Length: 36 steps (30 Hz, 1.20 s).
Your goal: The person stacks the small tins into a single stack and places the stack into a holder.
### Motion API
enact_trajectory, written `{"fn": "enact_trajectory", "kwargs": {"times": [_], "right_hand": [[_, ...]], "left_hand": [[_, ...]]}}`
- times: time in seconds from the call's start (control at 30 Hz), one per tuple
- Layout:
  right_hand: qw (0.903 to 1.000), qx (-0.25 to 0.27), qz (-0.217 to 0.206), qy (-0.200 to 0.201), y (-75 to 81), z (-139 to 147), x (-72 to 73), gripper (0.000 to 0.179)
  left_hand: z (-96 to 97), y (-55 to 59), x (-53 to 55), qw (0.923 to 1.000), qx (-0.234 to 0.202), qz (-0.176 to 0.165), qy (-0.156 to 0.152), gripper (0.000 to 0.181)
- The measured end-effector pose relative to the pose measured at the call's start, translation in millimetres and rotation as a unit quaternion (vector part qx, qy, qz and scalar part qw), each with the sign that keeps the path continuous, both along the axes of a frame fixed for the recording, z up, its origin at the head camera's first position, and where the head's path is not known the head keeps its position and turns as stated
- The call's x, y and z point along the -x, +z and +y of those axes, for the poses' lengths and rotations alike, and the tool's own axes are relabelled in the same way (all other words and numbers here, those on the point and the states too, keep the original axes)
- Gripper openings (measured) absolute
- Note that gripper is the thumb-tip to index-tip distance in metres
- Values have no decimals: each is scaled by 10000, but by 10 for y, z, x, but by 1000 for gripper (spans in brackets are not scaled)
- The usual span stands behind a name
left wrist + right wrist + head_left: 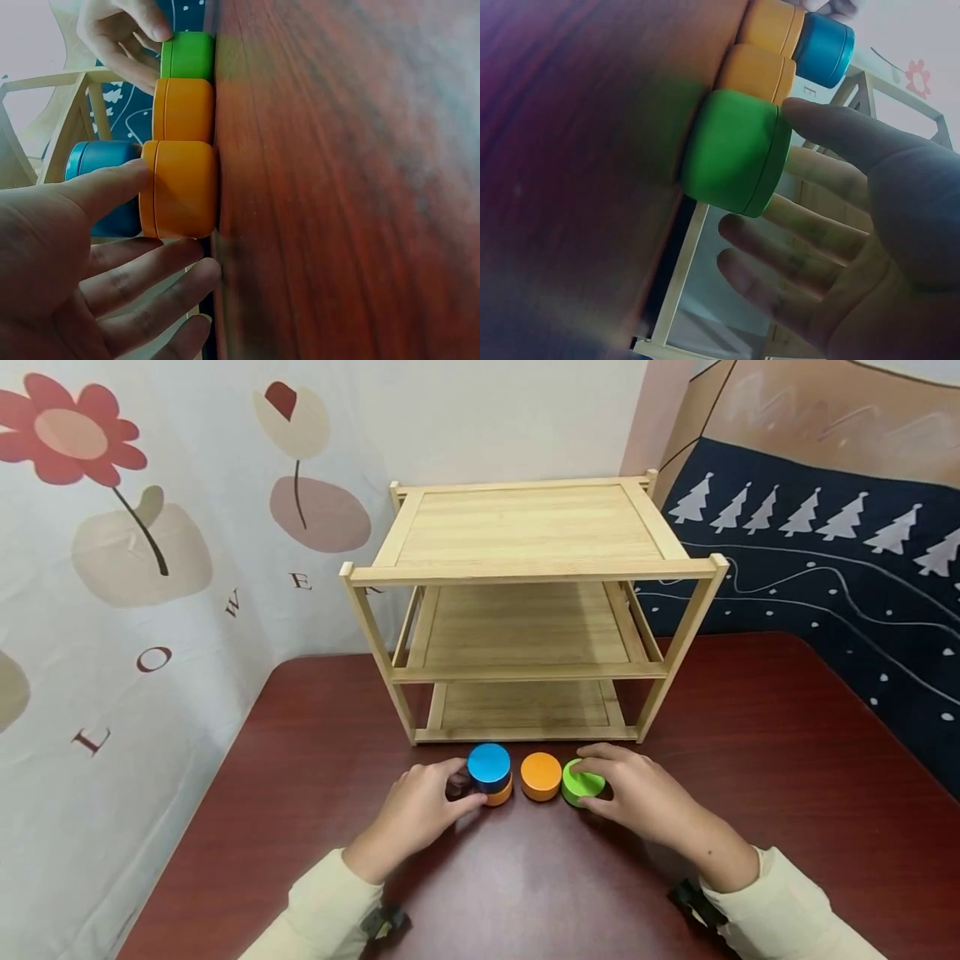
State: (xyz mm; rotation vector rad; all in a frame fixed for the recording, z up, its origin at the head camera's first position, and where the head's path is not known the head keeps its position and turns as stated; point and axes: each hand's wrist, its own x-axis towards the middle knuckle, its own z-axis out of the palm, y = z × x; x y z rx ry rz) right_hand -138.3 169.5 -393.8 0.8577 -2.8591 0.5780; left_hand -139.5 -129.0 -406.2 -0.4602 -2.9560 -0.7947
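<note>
Dial centred on the middle orange jar [541, 778], person at 6 o'clock: blue jar [489, 762] atop the lower orange jar [184, 191] at 9, green jar [581, 787] just beside at 3, all on the counter [525, 885]; wooden rack [525, 527] at 12. Jars judged rigid, light, slightly slippery, hardly fragile; best gripped across their side walls, the stacked two low. Hands: left hand [422, 803], half-spread, pinches the blue jar near its base; right hand [645, 795], similarly spread, grips the green jar, thumb toward 6.
</note>
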Motion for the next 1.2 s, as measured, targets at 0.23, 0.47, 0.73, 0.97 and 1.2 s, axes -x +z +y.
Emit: {"fn": "enact_trajectory", "kwargs": {"times": [0.23, 0.47, 0.73, 0.97, 1.2], "right_hand": [[9999, -36, -47, 86, -5, 6, -11, 32], [9999, -78, -19, 94, 7, 8, -27, 32], [9998, -172, -72, 92, 26, -1, -14, 37], [9998, -125, 6, 128, 17, 7, -12, 36], [9997, -170, 24, 165, -1, 9, -16, 36]], "left_hand": [[1, -24, -5, 9997, -209, 9, -102, 19], [-16, -24, -16, 9998, -165, -54, 39, 21], [-32, -15, -2, 9999, 3, -16, 155, 12], [-32, -1, 6, 9998, 61, -44, 196, 12], [-33, -24, -11, 9995, 205, -16, 224, 12]]}}
